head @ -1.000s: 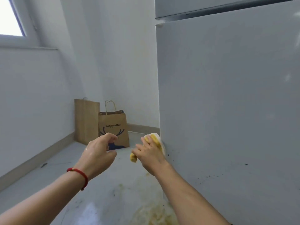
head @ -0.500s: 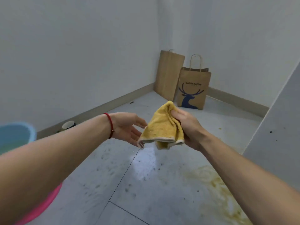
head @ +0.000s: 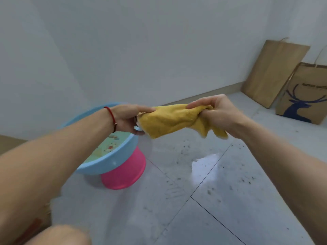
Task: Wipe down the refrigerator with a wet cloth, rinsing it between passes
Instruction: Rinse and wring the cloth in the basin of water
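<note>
Because the yellow cloth (head: 174,119) is stretched in mid-air between both hands, just right of the blue basin (head: 113,156), it appears positioned for rinsing. Left hand (head: 127,119) pinches its left end; right hand (head: 217,112) is clenched around its bunched right end. Its fabric looks rumpled, with loose corners hanging below.

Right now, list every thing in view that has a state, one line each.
yellow cloth: stretched between both hands, held in the air.
left hand: pinches the cloth's left end.
right hand: grips the bunched right end.
blue basin: upright on the pink basin, holds water.
pink basin: upside down on the floor.
plain paper bag: leans on the wall.
deer paper bag: stands upright.
floor: wet, speckled with dirt.
</note>
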